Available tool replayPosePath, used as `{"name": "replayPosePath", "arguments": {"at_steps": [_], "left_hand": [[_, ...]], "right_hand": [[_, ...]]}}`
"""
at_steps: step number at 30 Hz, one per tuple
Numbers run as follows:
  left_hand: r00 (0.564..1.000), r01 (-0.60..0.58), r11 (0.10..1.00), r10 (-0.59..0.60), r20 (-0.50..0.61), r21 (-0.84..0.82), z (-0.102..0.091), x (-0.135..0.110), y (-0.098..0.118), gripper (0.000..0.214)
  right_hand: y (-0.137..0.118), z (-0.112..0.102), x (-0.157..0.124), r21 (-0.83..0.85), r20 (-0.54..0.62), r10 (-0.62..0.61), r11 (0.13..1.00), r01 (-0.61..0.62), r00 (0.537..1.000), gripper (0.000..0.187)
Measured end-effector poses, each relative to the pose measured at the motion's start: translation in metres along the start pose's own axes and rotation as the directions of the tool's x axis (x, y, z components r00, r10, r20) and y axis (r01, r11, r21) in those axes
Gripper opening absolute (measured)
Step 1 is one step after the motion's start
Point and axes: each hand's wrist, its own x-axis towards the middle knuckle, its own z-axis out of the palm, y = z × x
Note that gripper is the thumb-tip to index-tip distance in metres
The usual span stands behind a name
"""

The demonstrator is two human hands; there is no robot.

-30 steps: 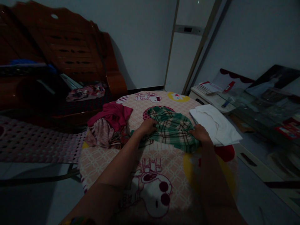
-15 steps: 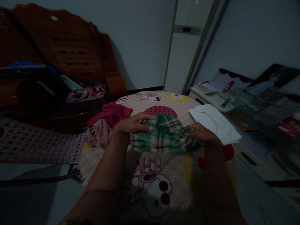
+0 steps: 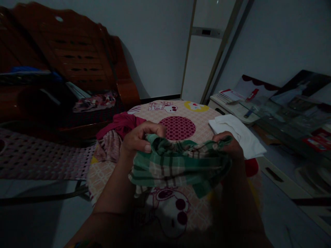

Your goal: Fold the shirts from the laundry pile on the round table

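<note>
Green-and-beige plaid cloth garment [image 3: 168, 168], crumpled, top edge bunched, hangs between left hand [image 3: 136, 137] and right hand [image 3: 236, 148], each closed in a pinch on one end, above the round-edged pink patterned tablecloth [image 3: 203, 124]. Step looks like holding it spread by that edge; next move calls for firm, even grip. Crumpled magenta cloth [image 3: 122, 124] lies just beyond left hand, folded white cloth [image 3: 244, 139] beyond right.

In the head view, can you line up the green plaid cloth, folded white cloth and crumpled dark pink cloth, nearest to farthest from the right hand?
1. Green plaid cloth: held in the right hand.
2. Folded white cloth: just beyond it.
3. Crumpled dark pink cloth: over on the left.
</note>
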Motion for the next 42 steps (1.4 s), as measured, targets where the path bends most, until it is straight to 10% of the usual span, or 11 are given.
{"name": "replayPosePath", "arguments": {"at_steps": [11,18,21,24,31,36,42], "left_hand": [[0.884,0.467,0.782,-0.427,-0.191,0.412,-0.05,0.01,-0.033,0.027],[0.886,0.463,0.686,-0.374,-0.274,0.562,-0.061,0.01,-0.053,0.021],[0.864,0.503,0.558,-0.305,-0.401,0.66,-0.06,0.017,-0.056,0.015],[0.82,0.559,0.498,-0.215,-0.53,0.663,-0.056,0.025,-0.052,0.015],[0.716,0.662,0.567,-0.282,-0.639,0.49,-0.064,0.06,-0.047,0.022],[0.726,0.63,0.453,-0.054,-0.686,0.631,-0.11,0.107,-0.057,0.026],[0.89,0.289,0.548,0.148,-0.431,0.785,-0.136,0.138,-0.104,0.068]], "right_hand": [[0.041,-0.035,0.013,-0.391,-0.182,0.169,0.892,-0.229,0.969,0.031],[0.05,-0.034,0.02,-0.892,-0.415,-0.006,0.199,-0.406,0.91,0.023],[0.049,-0.025,0.022,-0.865,-0.5,-0.065,0.083,-0.495,0.864,0.029],[0.042,-0.021,0.027,-0.814,-0.574,-0.122,0.199,-0.546,0.81,0.027],[0.029,-0.026,0.081,-0.383,-0.696,0.018,0.836,-0.393,0.718,0.019],[0.027,-0.051,0.156,-0.327,-0.747,-0.082,0.909,-0.257,0.66,0.031],[0.039,-0.058,0.205,-0.621,-0.46,-0.313,0.782,-0.049,0.831,0.077]]}}
